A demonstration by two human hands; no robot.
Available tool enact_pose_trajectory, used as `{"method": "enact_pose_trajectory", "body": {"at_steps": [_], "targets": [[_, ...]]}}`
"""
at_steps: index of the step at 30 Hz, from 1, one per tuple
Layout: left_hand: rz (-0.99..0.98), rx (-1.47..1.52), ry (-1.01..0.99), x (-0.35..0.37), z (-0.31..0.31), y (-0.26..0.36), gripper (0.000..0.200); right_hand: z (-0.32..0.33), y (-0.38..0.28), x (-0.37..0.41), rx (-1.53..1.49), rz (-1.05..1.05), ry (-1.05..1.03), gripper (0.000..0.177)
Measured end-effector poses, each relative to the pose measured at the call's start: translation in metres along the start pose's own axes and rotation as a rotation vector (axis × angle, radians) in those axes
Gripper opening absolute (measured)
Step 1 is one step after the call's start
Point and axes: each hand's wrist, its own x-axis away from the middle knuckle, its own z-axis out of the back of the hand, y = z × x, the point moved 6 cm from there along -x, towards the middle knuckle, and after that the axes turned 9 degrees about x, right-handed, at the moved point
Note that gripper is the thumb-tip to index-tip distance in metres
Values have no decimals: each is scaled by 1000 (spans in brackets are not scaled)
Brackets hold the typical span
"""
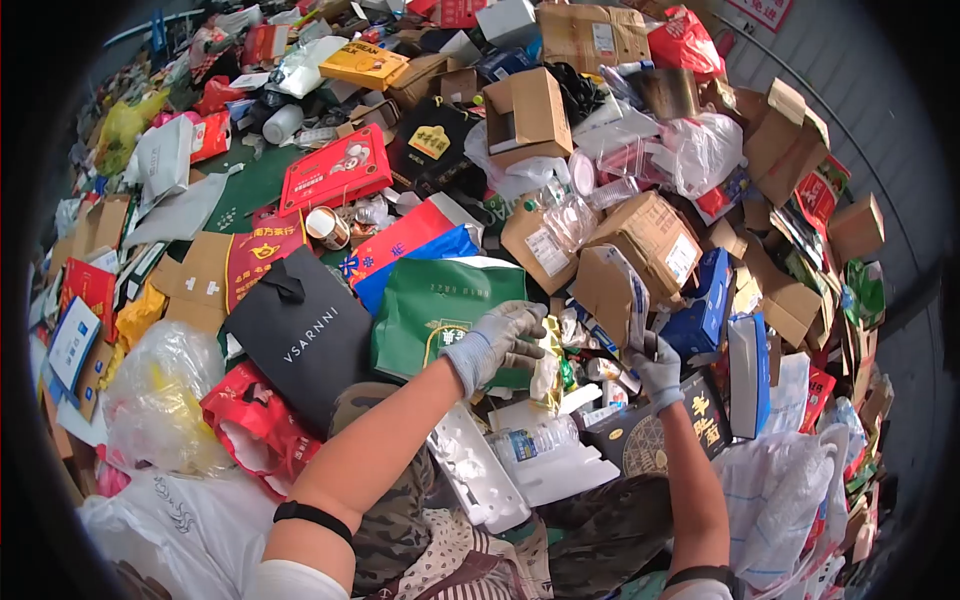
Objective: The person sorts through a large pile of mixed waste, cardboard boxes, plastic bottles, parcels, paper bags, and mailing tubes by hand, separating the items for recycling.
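My left hand (497,345), in a grey-white glove, is open with its fingers stretched apart. It is just in front of a green paper bag (440,300) and beside a clear wrapper with yellow edges (547,375). My right hand (655,372), gloved the same way, is closed on the lower edge of a brown cardboard piece (608,300), which stands tilted upright. Behind that piece lies a taped cardboard box (645,240). Below my hands are a clear plastic bottle (540,438), white foam packaging (478,470) and a black box with gold lettering (630,440).
Mixed waste is heaped all around. A black VSARNNI bag (300,335) and a red flat box (337,168) lie to the left and farther back. Blue boxes (700,305) stand on the right. White plastic sacks (185,535) flank my legs. A grey metal wall (860,70) bounds the right side.
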Motion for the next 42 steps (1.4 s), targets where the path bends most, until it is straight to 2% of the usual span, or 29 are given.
{"method": "enact_pose_trajectory", "body": {"at_steps": [2,5,8,9,10,11,12,13,14,15,16,18,19,21,22,24,26,27,29,30,32,33,34,35,37,38,40,41,42], "targets": [[39,44,-45,-1,1,-5,67,-15,-79,40,626,680,195,27],[-132,184,-23,11,-5,0,59,-59,-138,87,990,971,116,33],[-404,77,238,27,24,10,44,-80,-147,95,1019,988,57,35],[-424,84,334,20,50,10,42,-87,-152,93,977,984,-21,37],[-438,95,433,20,75,15,39,-91,-147,92,874,992,-21,50],[-506,109,458,53,72,41,37,-95,-146,90,823,889,-68,52],[-593,33,439,62,106,60,34,-99,-144,88,771,781,-117,54],[-648,109,488,98,129,83,29,-100,-143,86,750,736,-118,54],[-591,-32,513,137,177,110,32,-102,-138,82,725,685,-118,55],[-699,68,628,186,217,137,38,-103,-126,77,714,621,-155,51],[-734,24,552,258,252,162,44,-104,-111,71,697,564,-171,44],[-1164,154,744,479,342,226,37,-102,-93,65,639,383,-302,35],[-1369,172,841,588,380,255,36,-100,-85,63,498,251,-330,33],[-1519,51,1010,769,404,301,39,-89,-81,64,213,84,-310,30],[-1530,-5,1045,836,405,309,40,-97,-60,58,-72,-12,-322,24],[-1469,-104,921,878,388,323,44,-104,-66,51,-450,-127,-274,18],[-1254,-226,551,812,375,329,48,-93,-105,56,-443,-193,-197,15],[-988,-296,167,681,301,313,47,-94,-109,55,-446,-213,-170,16],[-708,-188,-225,460,226,260,48,-92,-118,57,-500,-230,-131,16],[-661,-101,-52,379,248,225,45,-89,-120,58,-528,-239,-108,16],[-271,126,68,209,217,104,49,-86,-117,56,-559,-270,-72,15],[4,223,219,143,214,34,66,-85,-112,53,-574,-285,-64,15],[198,181,347,94,196,-36,83,-84,-107,49,-589,-301,-51,15],[381,250,177,41,201,-105,97,-82,-102,47,-588,-325,-33,14],[495,375,281,-31,192,-178,84,-81,-94,44,-600,-358,-18,14],[406,474,300,-50,185,-190,78,-82,-92,45,-601,-381,-22,14],[333,818,587,-83,190,-189,63,-79,-101,47,-540,-407,-56,15],[151,828,725,-96,203,-182,51,-79,-101,47,-517,-400,-66,15],[-21,823,591,-107,208,-160,39,-78,-101,47,-497,-390,-73,15]]}}
